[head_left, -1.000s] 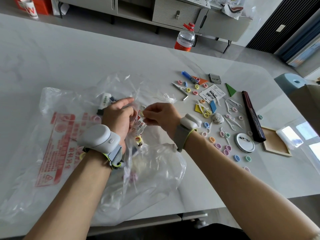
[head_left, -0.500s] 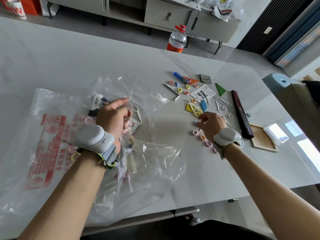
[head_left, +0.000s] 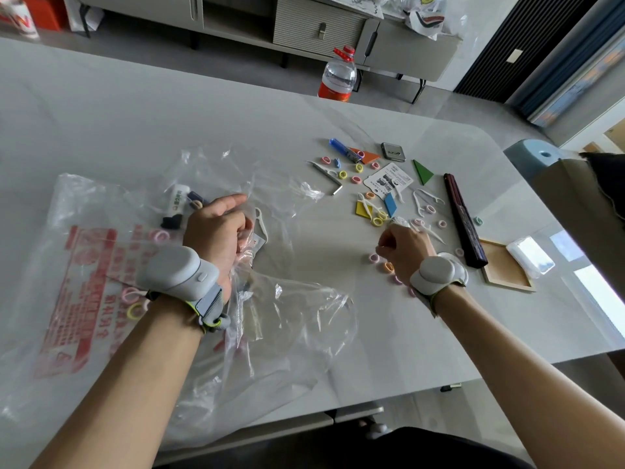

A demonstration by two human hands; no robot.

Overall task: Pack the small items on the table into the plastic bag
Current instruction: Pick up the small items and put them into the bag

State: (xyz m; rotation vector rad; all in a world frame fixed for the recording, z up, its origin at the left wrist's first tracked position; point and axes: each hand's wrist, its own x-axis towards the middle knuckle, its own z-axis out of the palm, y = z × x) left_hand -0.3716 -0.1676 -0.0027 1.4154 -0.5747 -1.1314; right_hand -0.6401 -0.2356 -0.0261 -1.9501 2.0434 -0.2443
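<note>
On the left half of the table [head_left: 169, 113] the plastic bag [head_left: 297, 319] lies crumpled and see-through, with red print on its left side. The left hand [head_left: 216, 231] rests on top of the bag, fingers curled into a bunch of its film and thumb stuck straight out. Through the bag I can make out a white tube [head_left: 179, 198], a pink ring [head_left: 159, 235] and a yellow ring [head_left: 135, 311], and a white floss pick [head_left: 262, 225] shows under the film just beside the gripping fingers. Right of the bag and apart from it, the right hand [head_left: 402, 248] sits knuckles-up with its fingers curled down among the loose rings [head_left: 373, 258]; whether it pinches one I cannot tell. Farther right of the bag lie a green triangle [head_left: 422, 170], a printed card [head_left: 389, 181], a long dark box [head_left: 463, 221] and a wooden frame [head_left: 504, 269]. Beyond the bag, past the table's far edge, a water bottle [head_left: 338, 76] stands upright
</note>
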